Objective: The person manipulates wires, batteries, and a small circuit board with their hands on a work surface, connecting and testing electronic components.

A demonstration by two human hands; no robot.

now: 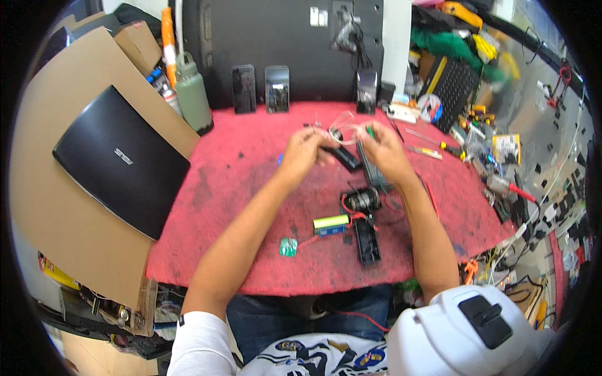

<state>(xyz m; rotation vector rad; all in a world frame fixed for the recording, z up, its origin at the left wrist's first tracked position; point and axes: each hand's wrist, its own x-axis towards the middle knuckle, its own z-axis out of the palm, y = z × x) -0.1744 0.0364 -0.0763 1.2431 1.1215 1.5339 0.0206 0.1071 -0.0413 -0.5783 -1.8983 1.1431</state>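
White cap [467, 326] at the bottom edge, and above it both hands meet over the red mat [251, 169]: left hand [302, 152] and right hand [384, 150] each pinch a loop of thin clear wire [342, 125], fingers curled. Below them lie a small motor [362, 200], a green battery [330, 222] and a black casing [367, 241].

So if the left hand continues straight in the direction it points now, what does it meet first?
The left hand points up and to the right, toward the right hand. It would probably first meet the thin pale wire loops held between them, then the right hand's fingers. Depth is unclear in this single view.
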